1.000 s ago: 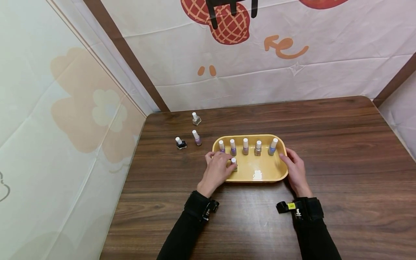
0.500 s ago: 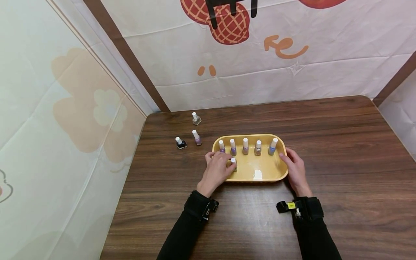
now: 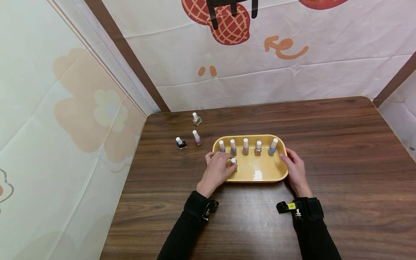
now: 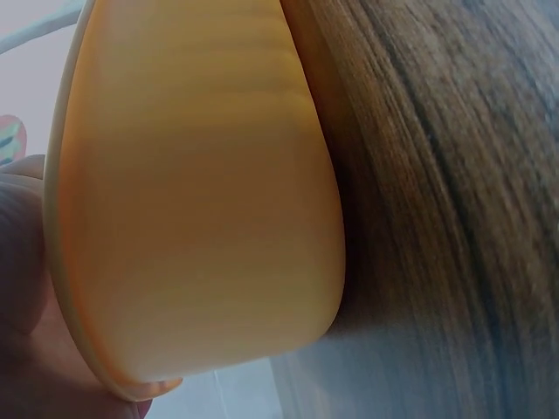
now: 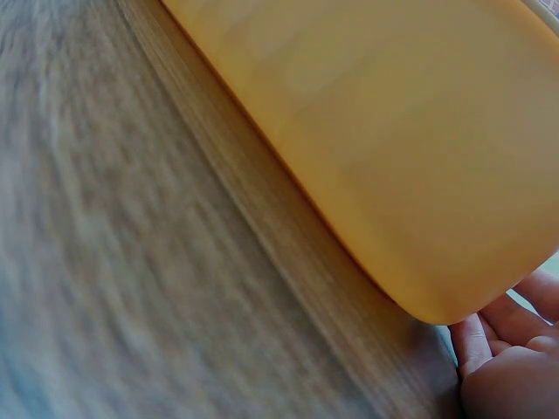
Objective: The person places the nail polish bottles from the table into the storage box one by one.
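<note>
A yellow oval tray (image 3: 250, 176) sits on the wooden table, its outer wall filling much of both wrist views. My left hand (image 3: 215, 170) reaches over the tray's left end and pinches a white-capped nail polish bottle (image 3: 233, 161) between thumb and fingers; the hand covers part of its body. Behind it, along the far side, several nail polish bottles stand in a row, from a purple one (image 3: 233, 148) to a blue one (image 3: 272, 147) at the right. My right hand (image 3: 295, 171) grips the tray's right end, thumb over the rim and fingers outside.
Left of the tray, on the table (image 3: 344, 151), are a black nail polish bottle (image 3: 181, 144), a purple nail polish bottle (image 3: 197, 139) and a clear-looking nail polish bottle (image 3: 196, 120). A printed cloth (image 3: 260, 86) hangs behind the table, and another (image 3: 81, 151) at the left.
</note>
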### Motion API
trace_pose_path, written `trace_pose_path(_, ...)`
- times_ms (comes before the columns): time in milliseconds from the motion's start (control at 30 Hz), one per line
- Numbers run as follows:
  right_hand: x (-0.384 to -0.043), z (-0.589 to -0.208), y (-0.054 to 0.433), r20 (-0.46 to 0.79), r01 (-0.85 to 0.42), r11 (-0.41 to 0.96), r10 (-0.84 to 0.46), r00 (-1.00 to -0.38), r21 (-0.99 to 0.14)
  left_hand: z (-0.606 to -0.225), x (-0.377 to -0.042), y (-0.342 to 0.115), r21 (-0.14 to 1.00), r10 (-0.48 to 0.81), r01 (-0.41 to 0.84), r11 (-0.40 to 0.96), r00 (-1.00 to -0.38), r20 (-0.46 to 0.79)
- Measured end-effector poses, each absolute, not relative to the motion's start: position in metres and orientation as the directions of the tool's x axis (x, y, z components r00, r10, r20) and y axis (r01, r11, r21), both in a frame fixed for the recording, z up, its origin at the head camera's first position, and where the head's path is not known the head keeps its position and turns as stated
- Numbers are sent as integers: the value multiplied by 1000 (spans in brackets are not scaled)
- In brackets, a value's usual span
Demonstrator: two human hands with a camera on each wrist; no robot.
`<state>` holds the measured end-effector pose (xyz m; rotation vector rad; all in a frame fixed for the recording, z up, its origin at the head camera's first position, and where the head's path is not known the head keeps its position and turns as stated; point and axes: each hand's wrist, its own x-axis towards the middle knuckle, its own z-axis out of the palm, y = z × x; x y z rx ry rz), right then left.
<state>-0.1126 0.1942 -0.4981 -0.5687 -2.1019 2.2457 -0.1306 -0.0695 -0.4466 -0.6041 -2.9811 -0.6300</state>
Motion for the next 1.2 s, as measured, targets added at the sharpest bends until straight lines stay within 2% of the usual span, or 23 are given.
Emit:
trace_pose_path(233, -113, -503, 196, -211, 172, -173, 246, -946, -970, -442, -128, -74, 457, 353, 373, 807, -926, 133)
trace_pose_path(467, -114, -504, 196, -200, 157, -183, 249, -947, -970, -431, -130, -82, 505, 302, 384, 773, -923, 239)
trace_pose_path(600, -114, -505, 195, -200, 157, -184, 245, -948, -970, -430, -135, -93, 574, 210, 367, 732, -923, 323)
trace_pose_path(800, -114, -505, 195, -207, 169, -165, 246, -947, -972, -437, -146, -121, 620, -7, 296, 726, -899, 438)
trace_pose_path(967, -114, -505, 195, -207, 169, -166, 250, -946, -972, -443, -151, -142, 615, -121, 205, 761, -887, 446)
trace_pose_path(1200, -115, -506, 195, -208, 173, -156, 252, -945, -973, -457, -159, -166, 630, -287, 16, 777, -881, 376)
